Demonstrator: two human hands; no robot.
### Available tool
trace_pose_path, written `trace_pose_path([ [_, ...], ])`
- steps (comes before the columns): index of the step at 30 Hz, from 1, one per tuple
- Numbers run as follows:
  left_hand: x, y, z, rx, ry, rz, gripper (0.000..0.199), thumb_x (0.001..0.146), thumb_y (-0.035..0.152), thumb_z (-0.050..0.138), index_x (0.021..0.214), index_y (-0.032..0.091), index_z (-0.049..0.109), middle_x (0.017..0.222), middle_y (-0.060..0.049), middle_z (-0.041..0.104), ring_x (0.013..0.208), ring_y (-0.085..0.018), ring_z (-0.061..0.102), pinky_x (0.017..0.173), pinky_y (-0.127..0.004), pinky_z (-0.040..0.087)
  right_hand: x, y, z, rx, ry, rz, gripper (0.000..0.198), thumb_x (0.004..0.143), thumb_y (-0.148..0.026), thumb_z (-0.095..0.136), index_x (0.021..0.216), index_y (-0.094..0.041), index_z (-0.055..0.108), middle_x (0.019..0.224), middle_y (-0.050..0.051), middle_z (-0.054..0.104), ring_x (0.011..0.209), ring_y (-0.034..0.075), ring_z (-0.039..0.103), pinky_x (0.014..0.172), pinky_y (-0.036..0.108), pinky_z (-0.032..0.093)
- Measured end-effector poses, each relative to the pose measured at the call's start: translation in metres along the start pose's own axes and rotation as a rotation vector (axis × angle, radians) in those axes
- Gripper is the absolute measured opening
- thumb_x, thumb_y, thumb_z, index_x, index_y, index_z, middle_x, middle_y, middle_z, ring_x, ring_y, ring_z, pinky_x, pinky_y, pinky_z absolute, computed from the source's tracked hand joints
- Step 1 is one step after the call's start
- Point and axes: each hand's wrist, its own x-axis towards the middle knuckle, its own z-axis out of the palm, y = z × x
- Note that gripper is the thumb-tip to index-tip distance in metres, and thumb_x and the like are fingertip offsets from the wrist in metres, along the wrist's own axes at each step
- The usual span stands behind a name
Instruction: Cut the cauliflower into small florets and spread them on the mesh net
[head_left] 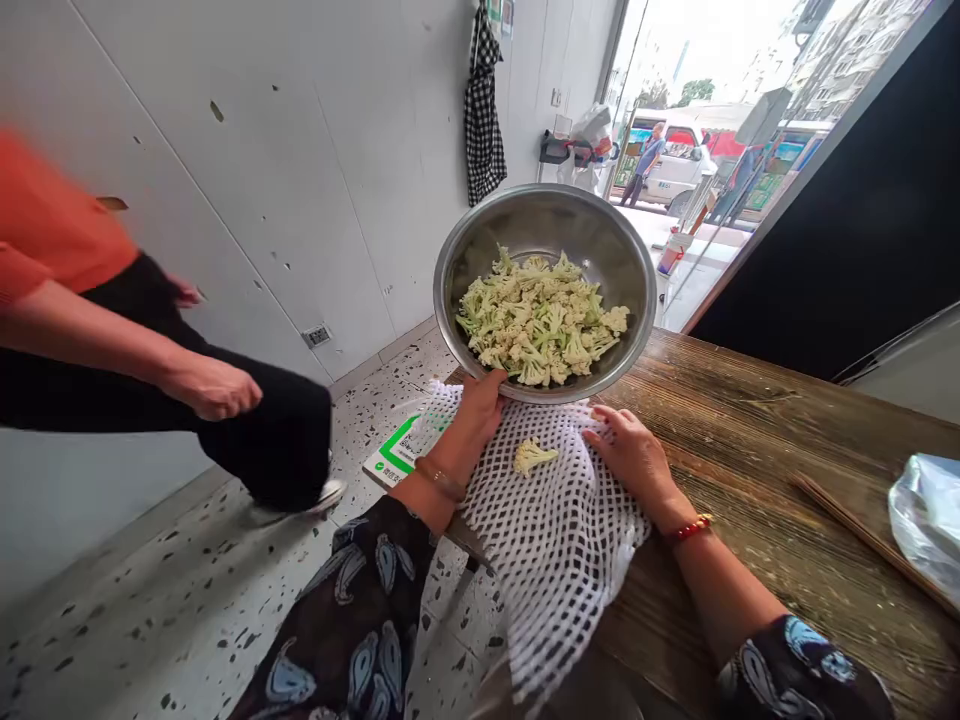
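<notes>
My left hand (480, 408) is closed on the near rim of a large stainless steel bowl (448, 270), thumb over the edge. The bowl is tilted toward me and holds a heap of cut cauliflower florets (544, 325). Below it, a white foam net (559, 540) drapes over the near edge of the wooden table. A single cauliflower floret (534, 456) lies on this net between my hands. My right hand (634, 458) rests at the net's right side, its thumb and fingers apart and touching the mesh.
A wooden table (757, 440) extends right, bearing chopsticks (862, 530) and a clear plastic bag (930, 520). A green-and-white payment sign (397, 450) is left of the net. Another person in orange (60, 220) walks at left. A checked cloth (484, 120) hangs on the wall.
</notes>
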Motion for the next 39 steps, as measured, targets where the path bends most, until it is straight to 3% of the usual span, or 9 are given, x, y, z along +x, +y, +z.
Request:
trace_pose_path([
  [6,-0.005,-0.007,0.024,0.06,-0.035,0.019,0.029,0.059,0.004,0.066,0.082,0.017,0.055,0.059,0.006,0.055,0.05,-0.009,0.051,0.052,-0.023,0.049,-0.005,0.028,-0.013,-0.01,-0.014,0.025,0.026,0.093,-0.035,0.054,0.102,-0.023,0.074,0.101,0.008,0.077,0.089,0.025,0.072,0.082,0.039,0.055],
  [13,-0.016,-0.038,0.064,0.043,-0.101,-0.025,0.04,0.058,0.003,0.068,0.094,0.017,0.059,0.061,0.007,0.055,0.056,-0.011,0.056,0.062,-0.027,0.055,-0.035,0.105,-0.07,-0.036,0.081,0.144,0.03,0.089,-0.041,0.056,0.097,-0.021,0.077,0.096,0.01,0.078,0.082,0.026,0.073,0.077,0.04,0.056],
  [17,-0.022,-0.053,0.08,0.062,-0.143,-0.012,0.039,0.057,0.005,0.069,0.093,0.018,0.06,0.063,0.005,0.058,0.062,-0.014,0.062,0.064,-0.028,0.055,-0.056,0.131,-0.097,-0.105,0.101,0.185,0.034,0.09,-0.048,0.058,0.105,-0.024,0.077,0.098,0.007,0.077,0.08,0.024,0.072,0.07,0.036,0.056],
  [21,-0.027,-0.064,0.087,0.062,-0.139,-0.002,0.041,0.055,0.005,0.069,0.093,0.018,0.059,0.067,0.004,0.063,0.063,-0.014,0.063,0.063,-0.027,0.055,-0.061,0.118,-0.109,-0.222,0.188,0.089,0.037,0.095,-0.045,0.055,0.115,-0.022,0.074,0.11,0.012,0.074,0.095,0.03,0.07,0.081,0.044,0.056],
  [25,-0.024,-0.069,0.088,0.063,-0.139,0.005,0.045,0.053,0.007,0.068,0.096,0.018,0.061,0.07,0.003,0.066,0.06,-0.013,0.06,0.061,-0.026,0.054,-0.06,0.076,-0.107,-0.032,0.247,-0.073,0.03,0.098,-0.04,0.054,0.114,-0.022,0.072,0.109,0.01,0.074,0.102,0.027,0.068,0.09,0.045,0.055],
  [28,-0.016,-0.067,0.086,0.08,-0.154,0.027,0.042,0.054,0.009,0.069,0.095,0.018,0.062,0.067,0.004,0.064,0.058,-0.012,0.059,0.061,-0.026,0.053,-0.064,0.048,-0.092,0.131,0.108,-0.132,0.028,0.097,-0.037,0.058,0.12,-0.026,0.068,0.109,0.007,0.073,0.096,0.022,0.069,0.086,0.039,0.057],
  [30,-0.012,-0.064,0.084,0.074,-0.158,0.04,0.041,0.054,0.01,0.07,0.093,0.019,0.062,0.068,0.004,0.064,0.058,-0.012,0.059,0.063,-0.027,0.054,-0.068,0.038,-0.08,0.143,0.032,-0.124,0.039,0.094,-0.037,0.062,0.132,-0.026,0.062,0.119,0.009,0.07,0.107,0.025,0.067,0.093,0.043,0.056],
  [33,-0.01,-0.06,0.081,0.059,-0.156,0.044,0.039,0.053,0.01,0.072,0.09,0.019,0.061,0.071,0.003,0.067,0.065,-0.015,0.064,0.068,-0.029,0.056,-0.069,0.039,-0.068,0.128,-0.014,-0.088,0.043,0.091,-0.035,0.066,0.133,-0.026,0.061,0.122,0.01,0.068,0.112,0.028,0.064,0.098,0.047,0.053],
  [39,-0.011,-0.062,0.077,0.027,-0.214,0.078,0.043,0.053,0.008,0.074,0.093,0.02,0.064,0.083,0.0,0.073,0.088,-0.021,0.07,0.08,-0.03,0.058,-0.066,0.054,-0.08,0.226,-0.086,-0.022,0.025,0.095,-0.034,0.061,0.117,-0.025,0.07,0.096,0.006,0.072,0.089,0.021,0.067,0.083,0.037,0.056],
])
